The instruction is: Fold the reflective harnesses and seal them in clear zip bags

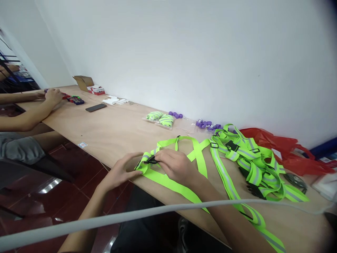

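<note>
A neon yellow-green reflective strap (168, 181) with a grey stripe lies in loops at the table's front edge. My right hand (176, 165) pinches a black plastic buckle (150, 160) attached to it. At the strap's left end, my left hand (123, 170) has thumb and fingers closed round the folded webbing beside the buckle. Crossing bands of the same strap spread out behind my right hand. To the right, a heap of similar straps (250, 158) with black buckles lies tangled, one length hanging toward the front edge.
Two bagged straps (165, 120) and purple round pieces (207, 124) lie along the wall. A red plastic bag (276, 147) is behind the heap. A white cable (126, 214) crosses the foreground. Farther left are a phone (96, 107), a cardboard box (83, 82) and a co-worker's hands (54, 96).
</note>
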The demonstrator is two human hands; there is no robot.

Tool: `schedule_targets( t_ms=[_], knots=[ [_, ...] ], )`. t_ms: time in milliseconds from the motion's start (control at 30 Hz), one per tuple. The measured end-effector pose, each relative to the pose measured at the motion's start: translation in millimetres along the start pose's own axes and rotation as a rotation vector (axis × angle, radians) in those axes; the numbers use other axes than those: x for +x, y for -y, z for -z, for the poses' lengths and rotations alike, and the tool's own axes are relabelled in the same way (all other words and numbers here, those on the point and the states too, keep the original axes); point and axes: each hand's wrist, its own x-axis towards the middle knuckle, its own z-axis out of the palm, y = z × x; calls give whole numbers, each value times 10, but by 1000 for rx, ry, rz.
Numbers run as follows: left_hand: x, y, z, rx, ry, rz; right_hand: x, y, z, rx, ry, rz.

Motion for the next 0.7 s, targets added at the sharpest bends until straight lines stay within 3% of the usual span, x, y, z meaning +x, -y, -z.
schedule_targets(
  t_ms=[67, 133, 333, 467, 600, 700],
  knots=[
    [17, 49, 3, -43, 149, 39, -21, -3, 22, 19, -25, -4],
    [62, 84, 4, -58, 220, 35, -67, 9, 57, 24, -53, 9],
    [108, 202, 93, 84, 254, -22, -470, 43, 177, -21, -58, -12],
    [104, 262, 157, 129, 300, -97, -796, 56, 114, -24, -2, -81],
    [98, 90, 153, 221, 253, -154, -949, 149, -46, -125, 70, -91],
    [56, -160, -22, 232, 139, -346, -980, 223, -132, -207, 171, -108]
  ],
)
